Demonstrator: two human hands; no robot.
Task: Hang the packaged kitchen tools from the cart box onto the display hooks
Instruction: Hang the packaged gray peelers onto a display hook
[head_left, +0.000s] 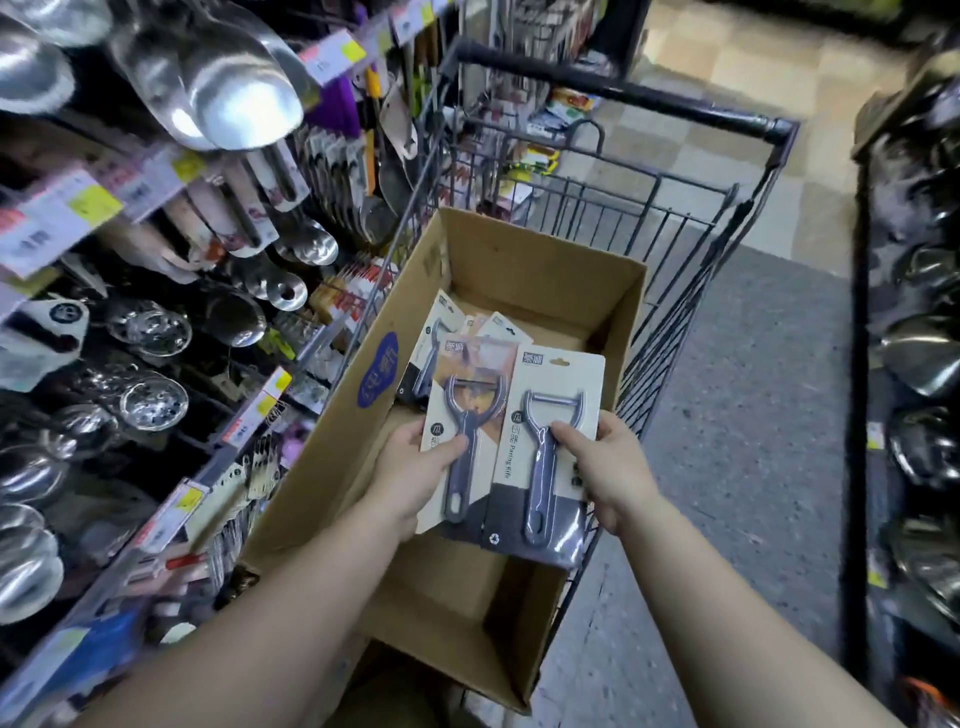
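Two carded peelers held over the cart box, one per hand.

Left hand (410, 470) pinches the left peeler card (467, 415), thumb across the handle; right hand (605, 462) grips the right peeler card (550, 447) the same way, its edge overlapping the left card. Both sit above the open cardboard box (545, 270), where more carded peelers (441, 332) lie. Box rests in the wire cart (675, 208). Display hooks (218, 208) with hanging ladles stand to the left.
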